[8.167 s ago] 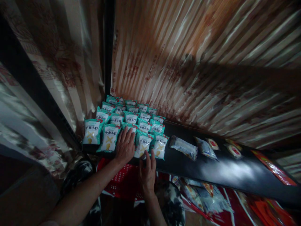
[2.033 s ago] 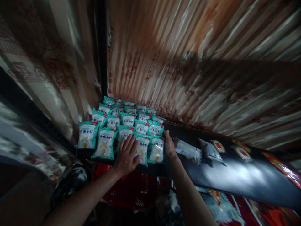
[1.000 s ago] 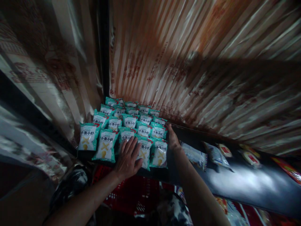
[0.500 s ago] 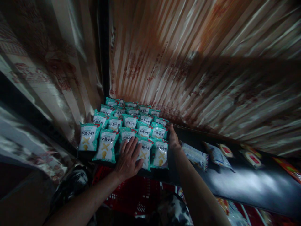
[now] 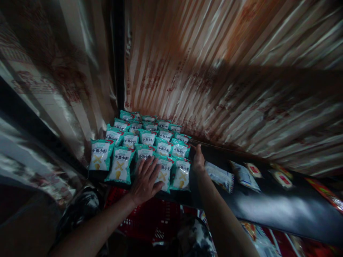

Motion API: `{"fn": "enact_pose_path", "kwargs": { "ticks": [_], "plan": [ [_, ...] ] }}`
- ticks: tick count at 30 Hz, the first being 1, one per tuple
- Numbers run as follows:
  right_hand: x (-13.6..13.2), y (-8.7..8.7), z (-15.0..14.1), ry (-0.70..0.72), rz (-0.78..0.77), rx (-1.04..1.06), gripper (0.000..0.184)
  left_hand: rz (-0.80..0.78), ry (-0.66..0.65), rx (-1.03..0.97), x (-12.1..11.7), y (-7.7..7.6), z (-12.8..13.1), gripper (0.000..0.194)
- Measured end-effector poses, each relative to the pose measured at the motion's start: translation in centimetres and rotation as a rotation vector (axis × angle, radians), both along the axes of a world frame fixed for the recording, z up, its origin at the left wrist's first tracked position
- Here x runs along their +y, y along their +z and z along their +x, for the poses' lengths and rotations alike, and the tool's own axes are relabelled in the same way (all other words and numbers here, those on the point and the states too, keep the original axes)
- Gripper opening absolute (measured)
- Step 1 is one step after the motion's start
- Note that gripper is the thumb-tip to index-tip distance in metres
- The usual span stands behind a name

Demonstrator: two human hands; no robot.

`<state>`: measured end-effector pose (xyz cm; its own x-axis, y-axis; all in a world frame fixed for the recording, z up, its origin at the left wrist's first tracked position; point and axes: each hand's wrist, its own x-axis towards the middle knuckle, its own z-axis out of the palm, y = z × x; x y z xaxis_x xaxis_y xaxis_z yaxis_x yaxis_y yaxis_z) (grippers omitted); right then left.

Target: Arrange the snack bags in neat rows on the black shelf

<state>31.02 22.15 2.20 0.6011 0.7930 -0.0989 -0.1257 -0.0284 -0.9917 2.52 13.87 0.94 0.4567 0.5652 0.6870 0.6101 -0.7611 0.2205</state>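
Several teal-and-white snack bags [image 5: 118,165] stand in close rows at the left end of a black shelf [image 5: 257,205]. My left hand [image 5: 146,180] rests with fingers spread on the front row, partly covering two of the bags. Along the right side of the rows is my right hand [image 5: 198,160], fingers extended, a small gap from the front right bag [image 5: 181,174]. Neither hand grips a bag.
Right of my right hand lie a silvery-blue packet [image 5: 219,175], another packet [image 5: 245,176] and small clear-wrapped items [image 5: 282,179]. Shiny printed sheeting [image 5: 171,53] backs the shelf. Below is a red plastic basket [image 5: 150,219]. A dark upright post [image 5: 120,53] stands at the corner.
My right hand has shifted slightly away from the bags' right side. The left hand stays on the front row. The view has moved a little.
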Motion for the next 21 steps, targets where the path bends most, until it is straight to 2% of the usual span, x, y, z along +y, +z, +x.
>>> {"fn": "enact_pose_path", "kwargs": {
  "ticks": [5, 8, 14, 17, 21],
  "plan": [
    [-2.5, 0.3, -0.3, -0.099, -0.030, 0.032, 0.050, 0.016, -0.025, -0.013, -0.1, 0.1, -0.2, 0.059],
    [-4.7, 0.9, -1.0, -0.156, -0.010, -0.065, 0.049, 0.030, -0.045, -0.031, -0.2, 0.3, -0.2, 0.058],
    [-10.5, 2.1, -4.2, -0.149, -0.023, -0.279, 0.049, 0.056, -0.078, -0.045, -0.7, 0.4, -0.4, 0.060],
    [-13.0, 1.7, -5.8, -0.160, -0.040, -0.374, 0.048, 0.075, -0.071, -0.057, -1.3, 0.2, -0.6, 0.061],
    [-15.1, 0.3, -7.1, -0.092, -0.114, -0.472, 0.061, 0.099, -0.038, -0.036, -2.6, -0.1, -0.6, 0.061]
  ]
}}
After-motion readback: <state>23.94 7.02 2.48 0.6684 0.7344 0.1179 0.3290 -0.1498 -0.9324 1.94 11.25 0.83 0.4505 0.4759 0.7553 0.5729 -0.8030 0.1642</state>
